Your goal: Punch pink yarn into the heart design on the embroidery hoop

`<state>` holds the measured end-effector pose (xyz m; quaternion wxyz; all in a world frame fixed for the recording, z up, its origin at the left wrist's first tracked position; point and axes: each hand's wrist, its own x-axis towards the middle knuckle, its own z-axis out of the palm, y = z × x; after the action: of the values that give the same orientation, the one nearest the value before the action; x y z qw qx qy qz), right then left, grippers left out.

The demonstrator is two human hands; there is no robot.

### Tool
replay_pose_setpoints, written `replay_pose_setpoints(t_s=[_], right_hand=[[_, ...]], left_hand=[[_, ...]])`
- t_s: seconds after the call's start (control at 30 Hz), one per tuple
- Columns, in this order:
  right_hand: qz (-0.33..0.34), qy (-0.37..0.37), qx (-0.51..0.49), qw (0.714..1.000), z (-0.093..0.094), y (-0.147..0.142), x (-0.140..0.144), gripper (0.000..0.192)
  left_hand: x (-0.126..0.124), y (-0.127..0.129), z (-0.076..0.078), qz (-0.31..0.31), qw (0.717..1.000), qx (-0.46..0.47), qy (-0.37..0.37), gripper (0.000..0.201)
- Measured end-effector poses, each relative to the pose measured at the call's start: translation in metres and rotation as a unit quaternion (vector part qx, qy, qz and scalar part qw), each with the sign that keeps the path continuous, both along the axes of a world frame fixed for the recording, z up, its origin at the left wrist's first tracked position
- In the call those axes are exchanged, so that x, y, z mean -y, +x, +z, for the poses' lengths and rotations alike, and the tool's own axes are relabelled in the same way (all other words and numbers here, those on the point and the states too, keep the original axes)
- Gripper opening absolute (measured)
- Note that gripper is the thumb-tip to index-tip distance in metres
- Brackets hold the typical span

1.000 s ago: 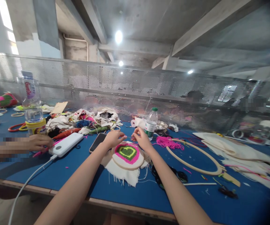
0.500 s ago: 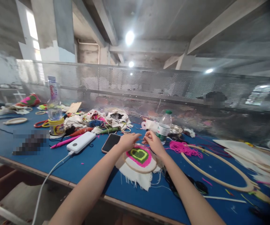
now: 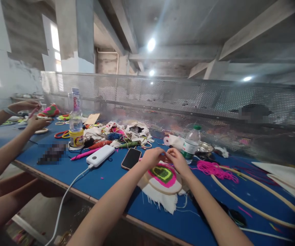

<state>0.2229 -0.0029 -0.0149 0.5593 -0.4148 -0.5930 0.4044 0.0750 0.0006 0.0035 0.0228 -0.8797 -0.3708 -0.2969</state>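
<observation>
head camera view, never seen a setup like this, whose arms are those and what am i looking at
No machine here: these are a person's bare arms, seen from a camera worn on their head, looking forward and down. The left hand and right hand are close together by the far edge of a hooped cloth with a pink and green heart pattern. Anything between their fingers is too small to make out. On the blue table lie a phone, a white device with a cable, pink yarn, and a heap of scraps. A bottle stands behind. Another person's arms show at the picture's left.
</observation>
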Motion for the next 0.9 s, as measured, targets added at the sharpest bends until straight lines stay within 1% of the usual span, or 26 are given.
replay_pose_setpoints(t_s=[0.13,0.23,0.37,0.43,0.53,0.57,0.6,0.63,0.67,0.73,0.77,0.8,0.83,0.87,0.9], right_hand=[[-0.002,-0.019,-0.022,1.000,0.003,-0.001,0.002,0.032],[-0.021,-0.041,-0.036,0.998,0.005,-0.002,0.002,0.030],[-0.049,-0.026,-0.022,0.998,0.005,-0.001,0.000,0.024],[-0.075,-0.003,-0.004,0.997,0.006,0.001,-0.001,0.021],[-0.154,0.038,0.045,0.986,0.011,0.007,-0.001,0.018],[-0.186,0.052,0.088,0.977,0.013,0.011,0.000,0.018],[-0.219,0.065,0.149,0.962,0.015,0.014,0.001,0.020],[-0.248,0.073,0.225,0.939,0.016,0.018,0.003,0.023],[-0.271,0.076,0.309,0.909,0.016,0.022,0.005,0.025],[-0.300,0.055,0.457,0.836,0.014,0.029,0.008,0.025],[-0.309,0.036,0.507,0.804,0.013,0.032,0.008,0.022],[-0.317,0.018,0.537,0.782,0.011,0.035,0.008,0.018],[-0.324,0.009,0.548,0.771,0.009,0.037,0.007,0.015],[-0.327,0.011,0.540,0.775,0.008,0.038,0.006,0.017],[-0.322,0.025,0.515,0.794,0.007,0.038,0.004,0.020]], left_hand=[[-0.003,-0.002,0.003,-0.030,0.999,0.036,-0.010,0.024],[-0.006,-0.002,0.003,-0.044,0.998,0.042,-0.006,0.024],[-0.009,-0.002,0.002,-0.048,0.998,0.036,0.009,0.023],[-0.011,-0.002,0.002,-0.053,0.998,0.031,0.007,0.023],[-0.014,-0.002,-0.001,-0.063,0.997,0.042,-0.007,0.023],[-0.016,-0.003,-0.002,-0.067,0.996,0.051,-0.014,0.023],[-0.018,-0.003,-0.003,-0.069,0.995,0.062,-0.023,0.023],[-0.020,-0.003,-0.005,-0.070,0.994,0.073,-0.033,0.022],[-0.022,-0.003,-0.006,-0.070,0.993,0.084,-0.042,0.022],[-0.025,-0.003,-0.009,-0.069,0.991,0.100,-0.056,0.022],[-0.026,-0.003,-0.009,-0.069,0.990,0.108,-0.061,0.023],[-0.027,-0.003,-0.010,-0.069,0.989,0.114,-0.064,0.024],[-0.027,-0.003,-0.010,-0.068,0.988,0.120,-0.066,0.025],[-0.027,-0.002,-0.010,-0.068,0.988,0.123,-0.067,0.026],[-0.026,-0.002,-0.010,-0.068,0.988,0.125,-0.064,0.026]])
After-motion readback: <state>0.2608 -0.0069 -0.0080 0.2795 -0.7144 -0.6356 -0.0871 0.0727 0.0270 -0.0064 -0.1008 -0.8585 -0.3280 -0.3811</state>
